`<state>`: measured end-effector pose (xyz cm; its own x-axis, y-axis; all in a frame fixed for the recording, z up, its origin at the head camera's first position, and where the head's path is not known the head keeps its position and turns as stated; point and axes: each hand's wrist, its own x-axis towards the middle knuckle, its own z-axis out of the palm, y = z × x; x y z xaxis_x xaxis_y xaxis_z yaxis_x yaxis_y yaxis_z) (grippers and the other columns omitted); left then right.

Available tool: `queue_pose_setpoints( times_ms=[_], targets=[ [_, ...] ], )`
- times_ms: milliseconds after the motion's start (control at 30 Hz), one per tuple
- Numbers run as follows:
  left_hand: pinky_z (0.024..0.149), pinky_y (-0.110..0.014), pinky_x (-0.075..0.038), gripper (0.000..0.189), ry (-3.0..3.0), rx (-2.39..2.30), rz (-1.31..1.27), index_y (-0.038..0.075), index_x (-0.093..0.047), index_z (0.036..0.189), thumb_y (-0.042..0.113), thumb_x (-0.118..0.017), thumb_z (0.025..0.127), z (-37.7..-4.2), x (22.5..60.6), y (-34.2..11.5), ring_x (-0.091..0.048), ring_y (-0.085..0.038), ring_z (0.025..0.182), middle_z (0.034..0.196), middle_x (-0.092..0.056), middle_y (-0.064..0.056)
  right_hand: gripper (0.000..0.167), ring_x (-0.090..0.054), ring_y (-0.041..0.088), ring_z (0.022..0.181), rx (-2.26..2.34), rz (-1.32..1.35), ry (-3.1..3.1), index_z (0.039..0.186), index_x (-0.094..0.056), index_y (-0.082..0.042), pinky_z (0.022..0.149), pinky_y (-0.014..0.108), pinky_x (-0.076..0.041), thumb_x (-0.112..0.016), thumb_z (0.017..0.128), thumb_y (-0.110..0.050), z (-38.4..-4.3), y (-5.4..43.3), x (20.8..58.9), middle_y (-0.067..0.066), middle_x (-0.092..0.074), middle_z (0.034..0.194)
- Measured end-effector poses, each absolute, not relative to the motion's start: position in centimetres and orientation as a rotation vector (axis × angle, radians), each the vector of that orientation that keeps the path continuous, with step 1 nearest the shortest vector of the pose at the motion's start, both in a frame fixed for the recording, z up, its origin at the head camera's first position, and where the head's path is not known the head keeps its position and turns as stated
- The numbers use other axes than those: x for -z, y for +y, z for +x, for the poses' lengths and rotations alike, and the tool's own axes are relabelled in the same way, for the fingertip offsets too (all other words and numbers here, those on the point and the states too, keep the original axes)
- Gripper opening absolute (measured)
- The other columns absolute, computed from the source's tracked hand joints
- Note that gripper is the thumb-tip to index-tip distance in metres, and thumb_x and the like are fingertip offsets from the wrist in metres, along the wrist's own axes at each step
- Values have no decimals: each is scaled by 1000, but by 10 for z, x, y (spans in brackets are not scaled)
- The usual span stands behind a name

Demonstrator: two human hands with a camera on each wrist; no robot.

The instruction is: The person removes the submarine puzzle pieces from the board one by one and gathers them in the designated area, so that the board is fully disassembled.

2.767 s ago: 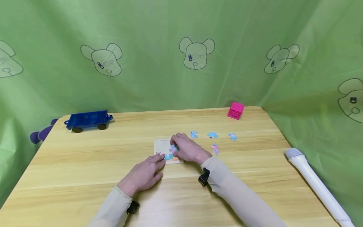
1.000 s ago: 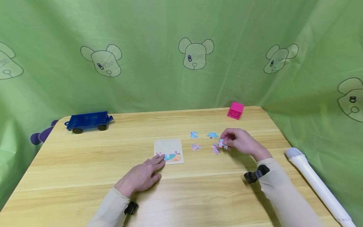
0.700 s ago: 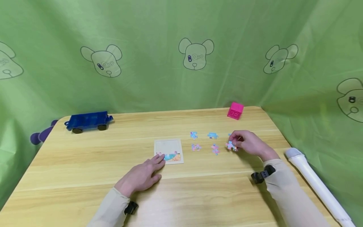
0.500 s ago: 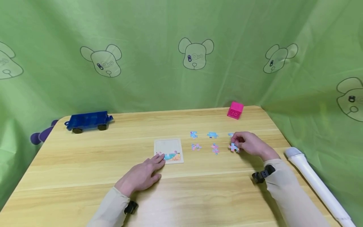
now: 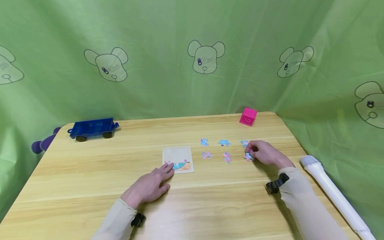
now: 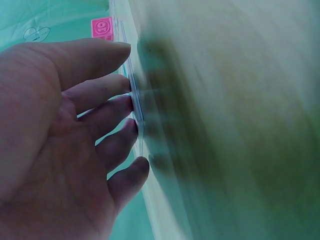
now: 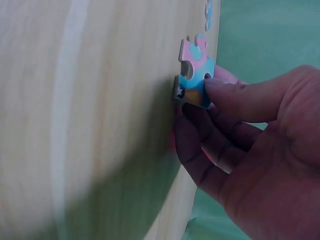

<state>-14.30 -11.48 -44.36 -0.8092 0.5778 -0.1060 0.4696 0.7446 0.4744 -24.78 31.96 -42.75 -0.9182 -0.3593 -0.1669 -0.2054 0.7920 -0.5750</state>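
While my left hand (image 5: 147,187) rests, fingers outstretched, on the near-left corner of the jigsaw tray (image 5: 177,153), my right hand (image 5: 265,154) pinches a pink-and-blue jigsaw piece (image 7: 197,70) near five loose pieces (image 5: 227,157) on the wooden table (image 5: 216,210).

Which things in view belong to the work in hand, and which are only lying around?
Likely in use:
puzzle tray, touched by the left hand
puzzle piece pinched in the right hand
five loose puzzle pieces

Likely just lying around:
blue wagon
pink cube
white microphone-like object
purple object
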Motion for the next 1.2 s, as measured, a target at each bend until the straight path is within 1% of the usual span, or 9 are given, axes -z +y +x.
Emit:
queue_pose_setpoints(
  times_ms=[267, 400, 500, 600, 733, 867, 967, 1033, 1200],
  targets=[
    [115, -50, -24, 52, 2699, -635, 823, 1, -42, 147, 19, -56, 100, -143, 445, -115, -22, -29, 145, 158, -26, -12, 14, -52, 20, 76, 810, -430, 2730, 95, -62, 0, 68, 33, -45, -50, 94, 7, -247, 319, 430, 7, -57, 83],
    [115, -50, -24, 52, 2701, -626, 823, 1, -41, 147, 20, -56, 101, -143, 445, -115, -22, -29, 145, 158, -26, -12, 11, -53, 21, 78, 813, -423, 2737, 96, -62, 1, 70, 36, -47, -52, 95, 6, -245, 318, 430, 9, -58, 85],
    [114, -50, -25, 52, 2702, -631, 822, 1, -42, 147, 20, -56, 101, -143, 444, -115, -23, -30, 144, 158, -26, -12, 10, -55, 23, 83, 785, -394, 2772, 100, -63, 1, 75, 39, -47, -53, 98, 0, -245, 316, 430, 9, -60, 90],
    [113, -51, -27, 52, 2702, -640, 818, 0, -42, 146, 19, -56, 100, -143, 443, -115, -24, -30, 144, 158, -27, -12, 13, -56, 24, 85, 791, -376, 2794, 104, -62, 1, 75, 39, -48, -53, 100, -7, -246, 306, 427, 11, -62, 95],
    [113, -51, -27, 51, 2698, -645, 818, 1, -42, 147, 20, -56, 101, -144, 442, -115, -23, -29, 144, 158, -27, -12, 15, -56, 24, 82, 845, -425, 2808, 106, -62, 3, 73, 39, -50, -54, 100, -8, -249, 281, 419, 13, -61, 94],
    [113, -51, -27, 52, 2697, -633, 814, 1, -42, 147, 20, -56, 101, -145, 442, -113, -23, -30, 144, 158, -26, -11, 16, -59, 24, 83, 881, -549, 2790, 108, -63, 3, 78, 41, -51, -55, 98, -7, -247, 249, 412, 11, -62, 93],
    [113, -51, -27, 52, 2703, -626, 807, 1, -42, 147, 20, -56, 101, -144, 442, -113, -24, -30, 144, 158, -27, -12, 17, -60, 21, 81, 894, -630, 2730, 110, -63, 1, 78, 39, -52, -55, 99, -9, -243, 221, 408, 9, -64, 94],
    [113, -50, -28, 52, 2707, -627, 805, 0, -42, 147, 20, -56, 101, -144, 442, -113, -24, -30, 144, 158, -27, -12, 16, -60, 19, 78, 906, -669, 2675, 110, -63, 0, 75, 36, -53, -56, 99, -9, -240, 199, 407, 9, -65, 93],
    [113, -49, -29, 51, 2718, -629, 813, -1, -43, 146, 19, -57, 100, -143, 443, -112, -25, -29, 144, 157, -29, -13, 13, -58, 15, 82, 865, -831, 2608, 108, -64, -2, 77, 32, -52, -58, 98, -7, -235, 151, 413, 3, -63, 92]
  ],
)
